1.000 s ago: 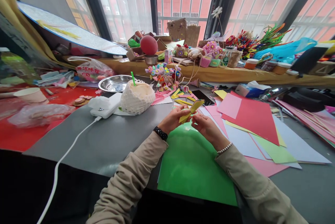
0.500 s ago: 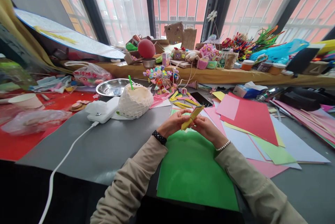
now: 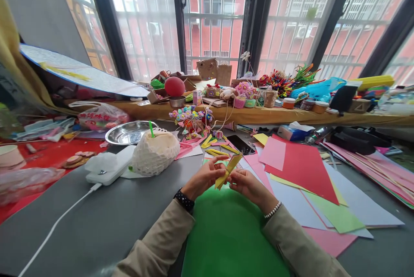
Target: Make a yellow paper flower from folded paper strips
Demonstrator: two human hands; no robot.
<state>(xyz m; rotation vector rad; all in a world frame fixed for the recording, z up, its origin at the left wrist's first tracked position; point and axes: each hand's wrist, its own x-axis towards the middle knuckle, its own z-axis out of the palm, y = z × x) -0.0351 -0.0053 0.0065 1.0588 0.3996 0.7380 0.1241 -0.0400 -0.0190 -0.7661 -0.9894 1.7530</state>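
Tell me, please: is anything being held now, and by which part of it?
Yes: the left grip holds the yellow paper near its middle. The right grip is at its right side; whether it pinches too cannot be told.

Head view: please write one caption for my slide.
Left hand and right hand hold yellow paper above a green sheet.

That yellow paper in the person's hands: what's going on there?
A person is holding folded yellow paper at a slant above a green sheet. The left hand grips it; the right hand has its fingertips beside it, perhaps pinching it. Yellow strips lie beyond the hands, coloured paper sheets lie to the right, and a coconut in foam netting sits left.
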